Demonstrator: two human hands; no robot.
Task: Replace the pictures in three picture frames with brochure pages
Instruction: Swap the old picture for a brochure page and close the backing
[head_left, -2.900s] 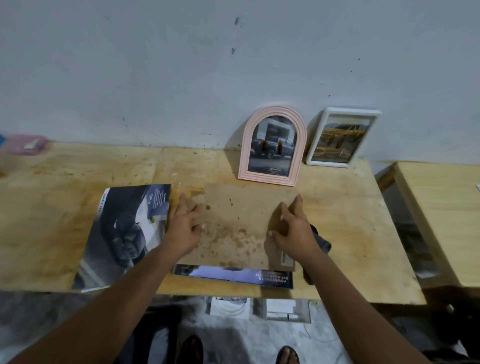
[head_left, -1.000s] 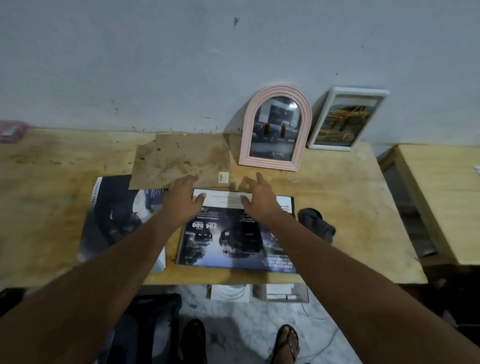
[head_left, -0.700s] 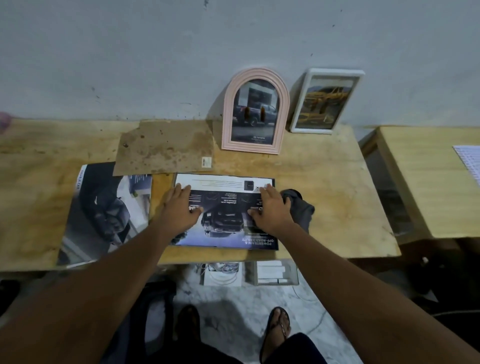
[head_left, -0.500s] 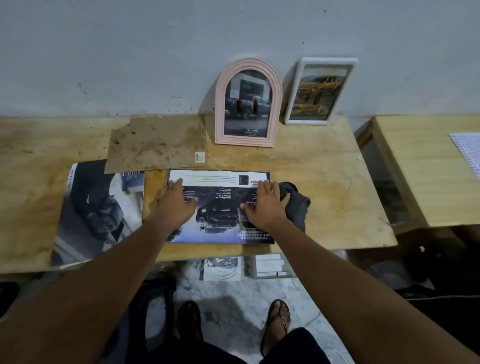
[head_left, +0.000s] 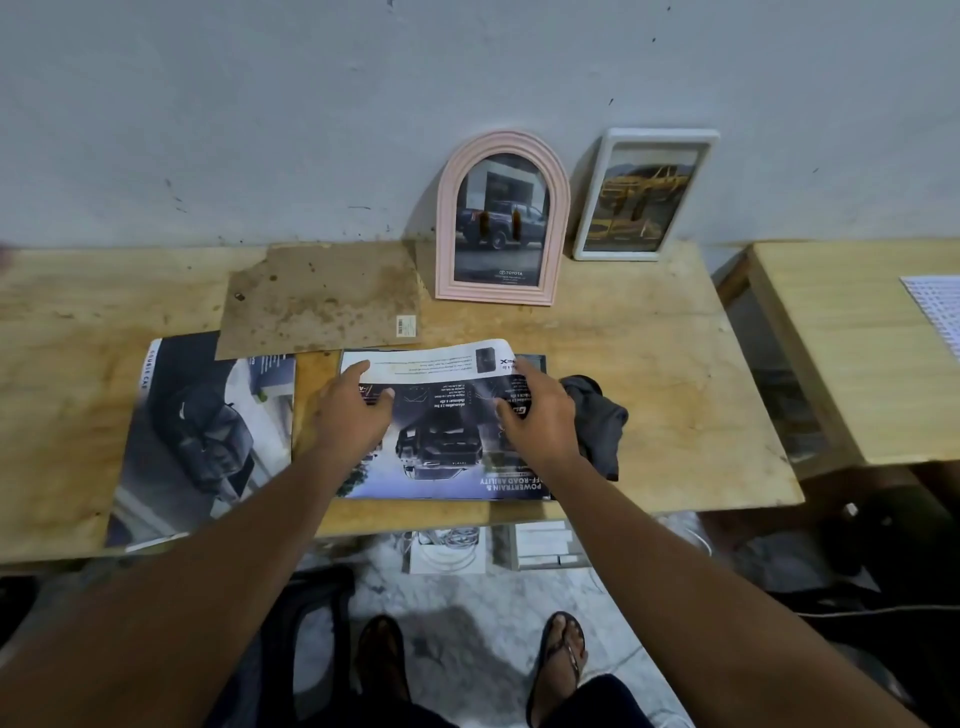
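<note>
A brochure page with a dark vehicle lies over a dark flat picture frame near the table's front edge. Its white far edge bows up off the frame. My left hand rests on the page's left part, and my right hand rests on its right part, with the fingers of both hands reaching the raised edge. The brown stained backing board lies just beyond. The open brochure lies at the left. A pink arched frame and a white frame, each holding a vehicle picture, lean on the wall.
A crumpled dark cloth lies right of the page, touching my right hand. The wooden table ends just below the page. A second table with a printed sheet stands at the right. Boxes sit on the floor.
The backing board was moved off to the back left, uncovering the page. Both hands came down onto the page, and its far edge has now lifted.
</note>
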